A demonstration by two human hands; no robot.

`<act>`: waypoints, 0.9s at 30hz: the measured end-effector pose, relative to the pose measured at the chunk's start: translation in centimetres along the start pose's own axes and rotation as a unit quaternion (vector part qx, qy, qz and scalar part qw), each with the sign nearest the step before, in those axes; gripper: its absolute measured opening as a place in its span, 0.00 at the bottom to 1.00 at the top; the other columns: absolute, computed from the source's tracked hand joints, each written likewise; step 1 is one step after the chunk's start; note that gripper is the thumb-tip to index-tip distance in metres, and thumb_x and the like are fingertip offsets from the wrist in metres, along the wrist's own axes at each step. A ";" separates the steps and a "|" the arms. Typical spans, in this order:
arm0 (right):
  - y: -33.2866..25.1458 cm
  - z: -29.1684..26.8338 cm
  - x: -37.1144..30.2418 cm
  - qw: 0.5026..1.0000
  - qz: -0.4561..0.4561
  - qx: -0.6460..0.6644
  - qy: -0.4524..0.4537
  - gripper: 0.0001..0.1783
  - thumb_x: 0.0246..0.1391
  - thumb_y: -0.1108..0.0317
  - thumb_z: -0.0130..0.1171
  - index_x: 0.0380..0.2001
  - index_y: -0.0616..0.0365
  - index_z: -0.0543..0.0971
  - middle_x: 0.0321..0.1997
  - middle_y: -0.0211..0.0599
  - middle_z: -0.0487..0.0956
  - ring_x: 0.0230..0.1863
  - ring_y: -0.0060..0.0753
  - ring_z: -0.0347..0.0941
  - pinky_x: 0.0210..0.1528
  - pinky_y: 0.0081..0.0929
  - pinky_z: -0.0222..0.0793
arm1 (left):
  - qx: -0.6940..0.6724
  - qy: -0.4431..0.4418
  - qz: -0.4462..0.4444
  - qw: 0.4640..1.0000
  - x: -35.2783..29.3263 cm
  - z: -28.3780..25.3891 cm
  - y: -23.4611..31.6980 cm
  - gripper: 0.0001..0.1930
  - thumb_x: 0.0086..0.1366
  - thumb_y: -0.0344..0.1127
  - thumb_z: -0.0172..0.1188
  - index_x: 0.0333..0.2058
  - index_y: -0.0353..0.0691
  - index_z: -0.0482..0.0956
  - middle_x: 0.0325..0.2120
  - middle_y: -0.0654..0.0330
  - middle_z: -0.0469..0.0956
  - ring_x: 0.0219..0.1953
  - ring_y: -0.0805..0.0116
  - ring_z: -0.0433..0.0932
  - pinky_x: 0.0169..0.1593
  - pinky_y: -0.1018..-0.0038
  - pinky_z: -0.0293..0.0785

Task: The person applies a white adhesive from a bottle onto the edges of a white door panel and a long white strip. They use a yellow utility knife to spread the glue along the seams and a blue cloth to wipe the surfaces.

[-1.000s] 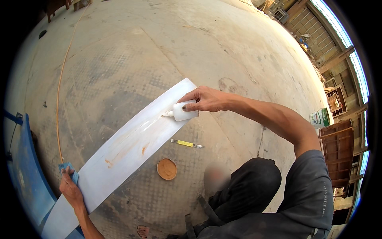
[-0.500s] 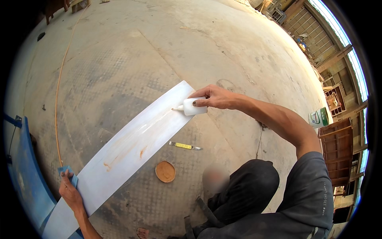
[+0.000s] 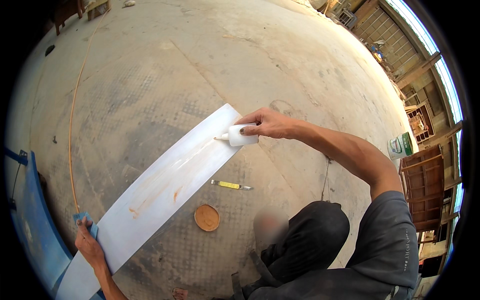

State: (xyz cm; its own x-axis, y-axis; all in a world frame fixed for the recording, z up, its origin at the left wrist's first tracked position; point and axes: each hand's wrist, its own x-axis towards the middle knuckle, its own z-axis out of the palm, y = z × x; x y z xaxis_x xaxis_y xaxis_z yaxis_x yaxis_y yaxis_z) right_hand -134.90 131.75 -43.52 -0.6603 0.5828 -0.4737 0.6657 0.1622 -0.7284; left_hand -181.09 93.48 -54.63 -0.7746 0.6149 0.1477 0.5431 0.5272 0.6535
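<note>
A long white board [image 3: 150, 190] slants across the view from the lower left to the centre, with tan streaks and orange-brown smears on its face. My right hand [image 3: 265, 123] grips a white squeeze bottle [image 3: 243, 135] above the board's far end; its thin nozzle points left, with the tip close to the surface. At the board's near left edge, my left hand [image 3: 91, 245] is closed on a small blue folded sheet [image 3: 89, 226]. A yellow-handled craft knife [image 3: 227, 185] and a round shallow dish of brown powder [image 3: 207, 217] lie on the floor beside the board.
A thin orange hose or cord [image 3: 73, 115] runs along the floor on the left. A blue curved metal piece [image 3: 37, 215] stands at the left edge. Farther right are a white and green bucket [image 3: 400, 146] and a brown wooden frame [image 3: 424, 190]. My bent knee [image 3: 320, 230] is close by.
The view has shifted slightly. Both hands keep their holds, and the bottle stays at nearly the same spot over the board's far end.
</note>
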 end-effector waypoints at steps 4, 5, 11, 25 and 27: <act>0.9 -0.3 -0.1 1.000 -0.009 0.008 0.015 0.24 0.62 0.59 0.61 0.58 0.59 0.82 0.53 0.41 0.84 0.52 0.34 0.77 0.54 0.33 0.73 | -0.002 0.001 -0.004 1.000 0.0 0.0 0.1 0.35 0.80 0.59 0.41 0.53 0.29 0.82 0.37 0.46 0.86 0.42 0.59 0.82 0.52 0.66 0.74; 1.0 0.0 -0.1 0.999 -0.025 0.003 0.022 0.23 0.62 0.60 0.61 0.58 0.59 0.83 0.51 0.41 0.84 0.49 0.33 0.77 0.50 0.32 0.74 | 0.000 0.002 -0.002 1.000 0.0 -0.1 0.1 0.35 0.80 0.58 0.41 0.53 0.29 0.82 0.37 0.46 0.86 0.42 0.59 0.82 0.52 0.66 0.74; 1.3 0.5 0.2 0.999 -0.043 -0.008 0.033 0.22 0.63 0.62 0.60 0.57 0.59 0.83 0.49 0.40 0.85 0.46 0.32 0.78 0.46 0.31 0.76 | -0.009 -0.003 -0.018 1.000 0.0 -0.1 0.7 0.34 0.81 0.58 0.41 0.54 0.28 0.82 0.38 0.47 0.86 0.42 0.59 0.81 0.52 0.65 0.74; 3.2 -2.1 -1.5 0.998 0.014 0.009 0.062 0.24 0.64 0.59 0.62 0.59 0.60 0.81 0.49 0.39 0.85 0.47 0.29 0.78 0.49 0.29 0.74 | -0.007 -0.005 -0.001 1.000 -0.1 0.0 0.4 0.34 0.81 0.57 0.40 0.54 0.28 0.82 0.38 0.46 0.85 0.42 0.57 0.82 0.52 0.65 0.74; 2.8 -1.2 -1.8 0.997 0.000 0.033 0.072 0.23 0.62 0.61 0.62 0.57 0.59 0.83 0.47 0.39 0.85 0.42 0.31 0.78 0.43 0.30 0.76 | -0.007 -0.005 -0.001 1.000 0.0 0.0 0.3 0.34 0.81 0.57 0.40 0.53 0.27 0.82 0.38 0.46 0.85 0.42 0.57 0.82 0.52 0.65 0.74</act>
State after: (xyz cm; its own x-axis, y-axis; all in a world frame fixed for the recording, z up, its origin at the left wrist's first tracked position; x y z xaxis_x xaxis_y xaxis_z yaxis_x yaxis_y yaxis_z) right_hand -131.42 132.15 -44.09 -0.6005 0.6922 -0.4003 0.6374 0.1120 -0.7624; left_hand -180.95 93.62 -54.40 -0.7722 0.6200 0.1391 0.5374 0.5206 0.6635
